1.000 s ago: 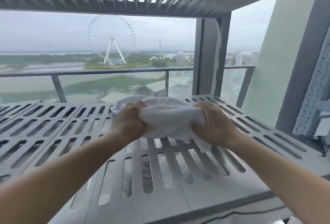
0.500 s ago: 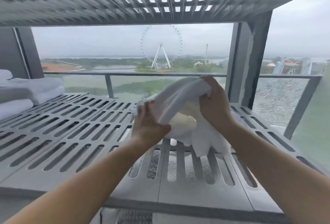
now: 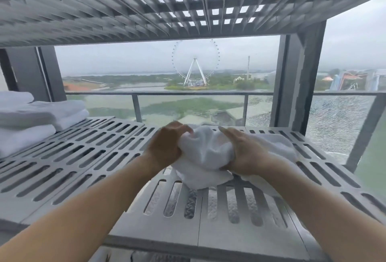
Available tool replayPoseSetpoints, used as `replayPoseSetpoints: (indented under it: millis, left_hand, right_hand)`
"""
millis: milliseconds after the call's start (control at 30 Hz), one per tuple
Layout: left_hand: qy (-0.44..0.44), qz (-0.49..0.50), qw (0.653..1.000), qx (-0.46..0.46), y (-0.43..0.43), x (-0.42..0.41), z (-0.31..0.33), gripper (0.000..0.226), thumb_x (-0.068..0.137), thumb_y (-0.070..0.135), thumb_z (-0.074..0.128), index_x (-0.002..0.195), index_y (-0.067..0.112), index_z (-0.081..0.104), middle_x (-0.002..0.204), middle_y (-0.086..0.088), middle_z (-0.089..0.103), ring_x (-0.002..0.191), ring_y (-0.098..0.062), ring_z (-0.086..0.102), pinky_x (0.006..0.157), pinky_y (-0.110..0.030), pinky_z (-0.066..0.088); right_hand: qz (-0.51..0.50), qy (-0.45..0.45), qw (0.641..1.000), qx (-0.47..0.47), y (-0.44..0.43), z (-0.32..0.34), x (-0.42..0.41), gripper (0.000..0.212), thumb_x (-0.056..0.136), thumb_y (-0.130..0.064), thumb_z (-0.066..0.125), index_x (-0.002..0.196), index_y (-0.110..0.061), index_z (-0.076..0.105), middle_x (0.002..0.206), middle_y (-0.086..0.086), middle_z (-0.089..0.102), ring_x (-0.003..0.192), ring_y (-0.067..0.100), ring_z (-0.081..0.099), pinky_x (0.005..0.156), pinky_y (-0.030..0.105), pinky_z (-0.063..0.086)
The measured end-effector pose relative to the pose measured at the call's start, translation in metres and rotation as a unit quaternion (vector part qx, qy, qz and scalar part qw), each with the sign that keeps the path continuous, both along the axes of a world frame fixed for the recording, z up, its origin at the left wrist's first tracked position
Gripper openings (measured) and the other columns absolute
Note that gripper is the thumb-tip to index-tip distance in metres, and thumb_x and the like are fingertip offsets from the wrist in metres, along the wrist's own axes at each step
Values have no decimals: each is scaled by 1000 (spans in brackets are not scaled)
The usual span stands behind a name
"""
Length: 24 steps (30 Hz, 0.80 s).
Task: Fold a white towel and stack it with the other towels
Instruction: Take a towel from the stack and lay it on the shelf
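Now both hands clutch a crumpled white towel (image 3: 205,153) on the grey slotted metal shelf (image 3: 83,157).
The left hand (image 3: 167,147) curls its fingers round the wad's left side; the right hand (image 3: 244,153) clamps the other, loose cloth trailing past its wrist. Well to the left of the grip sits the stack of folded white towels (image 3: 31,115). Folding from this wad would likely trap creases, and a hanging corner under the grip could snag in a slot.

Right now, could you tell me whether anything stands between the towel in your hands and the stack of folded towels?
Nothing visible does. The left hand and right hand grip the bunched white towel; the slotted shelf lies bare between it and the folded towels.
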<state>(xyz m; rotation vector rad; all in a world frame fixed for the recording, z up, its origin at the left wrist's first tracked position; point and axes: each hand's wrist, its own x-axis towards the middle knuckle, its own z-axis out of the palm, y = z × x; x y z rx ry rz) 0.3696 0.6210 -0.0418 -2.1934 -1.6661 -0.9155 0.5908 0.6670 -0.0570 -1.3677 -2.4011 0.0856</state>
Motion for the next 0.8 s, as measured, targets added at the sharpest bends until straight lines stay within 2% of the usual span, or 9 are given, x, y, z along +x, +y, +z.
replayPoseSetpoints:
  millis: [100, 233, 300, 367, 433, 500, 633, 733, 800]
  left_hand:
    - [-111, 10, 994, -7, -1, 1, -15, 57, 67, 19, 69, 121, 19, 52, 115, -8, 58, 102, -28, 57, 83, -29, 45]
    - [-137, 63, 981, -120, 6, 1, -25, 92, 54, 52, 78, 131, 25, 35, 120, -4, 53, 105, -23, 55, 90, -39, 47]
    - [-141, 58, 972, -179, 9, -2, -21, 94, 59, 44, 77, 137, 29, 27, 114, -4, 58, 100, -23, 57, 87, -38, 48]
    - [-76, 84, 976, -186, 11, -3, -13, 87, 69, 26, 70, 141, 31, 21, 107, -8, 62, 94, -25, 59, 78, -32, 47]
    - [-15, 116, 985, -125, 11, 0, -3, 78, 76, 9, 58, 142, 30, 23, 106, -12, 64, 96, -29, 60, 78, -33, 47]
    - [10, 110, 992, -57, 10, 4, 3, 60, 78, 4, 52, 134, 25, 40, 105, -12, 66, 98, -31, 61, 82, -37, 49]
    - [24, 73, 997, -34, 4, 11, -4, 37, 80, 12, 55, 117, 22, 55, 113, -8, 62, 103, -29, 59, 86, -37, 47]
    - [77, 76, 983, -151, -3, 20, -21, 57, 80, 26, 58, 133, 39, 40, 137, -3, 47, 118, -26, 50, 97, -39, 43]
    - [128, 84, 970, -186, -4, 22, -28, 65, 83, 24, 54, 138, 45, 26, 142, -4, 42, 122, -26, 48, 99, -42, 43]
  right_hand:
    - [-56, -19, 998, -8, 7, -14, -3, 92, 74, -37, 62, 145, -37, 4, 149, -2, 31, 135, 21, 32, 106, 49, 31]
    - [-93, 19, 995, 42, 12, -13, 1, 54, 72, -33, 58, 123, -40, 42, 112, 0, 64, 102, 24, 59, 84, 34, 46]
    - [-96, 54, 991, 80, 17, -8, 10, 37, 74, -31, 58, 109, -37, 52, 102, 0, 65, 92, 24, 61, 73, 32, 46]
    - [-119, 82, 980, 134, 24, -1, 25, 28, 77, -20, 53, 101, -34, 54, 94, -1, 61, 82, 24, 59, 63, 30, 43]
    - [-148, 112, 965, 183, 29, 6, 43, 27, 79, -14, 49, 101, -29, 54, 93, 0, 57, 73, 22, 53, 58, 28, 37]
    - [-159, 132, 957, 202, 32, 8, 55, 25, 81, -15, 50, 102, -25, 55, 94, 2, 58, 70, 19, 49, 56, 27, 37]
    - [-98, 84, 980, 149, 29, -3, 60, 42, 77, -30, 63, 117, -27, 49, 110, 3, 57, 87, 24, 57, 69, 31, 44]
    - [40, 45, 996, 67, 17, -12, 50, 80, 67, -40, 73, 137, -32, 35, 132, 0, 46, 117, 21, 48, 94, 41, 44]
    - [64, -25, 996, 65, 14, -19, 43, 71, 74, -33, 68, 137, -37, 35, 139, -6, 42, 123, 17, 45, 99, 40, 42]
